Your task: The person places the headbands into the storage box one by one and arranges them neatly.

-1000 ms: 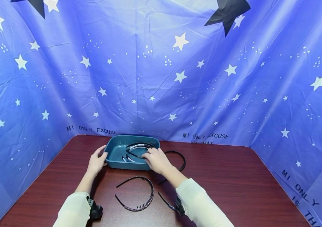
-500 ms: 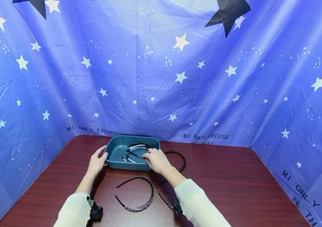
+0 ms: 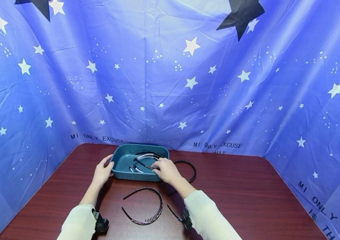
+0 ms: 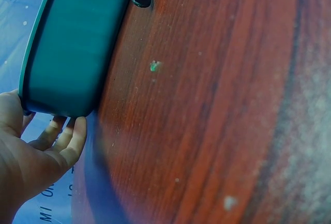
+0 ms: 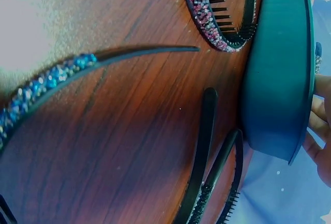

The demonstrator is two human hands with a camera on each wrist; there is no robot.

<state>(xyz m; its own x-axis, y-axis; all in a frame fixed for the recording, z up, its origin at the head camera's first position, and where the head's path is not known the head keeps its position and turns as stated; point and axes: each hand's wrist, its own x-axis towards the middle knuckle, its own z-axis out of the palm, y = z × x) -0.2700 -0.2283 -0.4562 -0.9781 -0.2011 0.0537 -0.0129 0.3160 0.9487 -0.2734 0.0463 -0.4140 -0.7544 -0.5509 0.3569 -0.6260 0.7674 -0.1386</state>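
Downward, right fingers [image 3: 158, 164] pinch headband [image 3: 143, 164]; left fingers [image 4: 76, 136] grip tray [image 4: 75, 43] end.

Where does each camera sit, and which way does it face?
Head: on the head, facing forward and down at the teal tray and table; left hand, right hand and sleeves show.
Left wrist: on that wrist, facing the tray's outer side; left hand shows at lower left.
Right wrist: on that wrist, facing the tray's outer side, pink-glitter headband and blue-glitter headband; right hand shows at the right edge.
Shared by head and right wrist: the pink-glitter headband.
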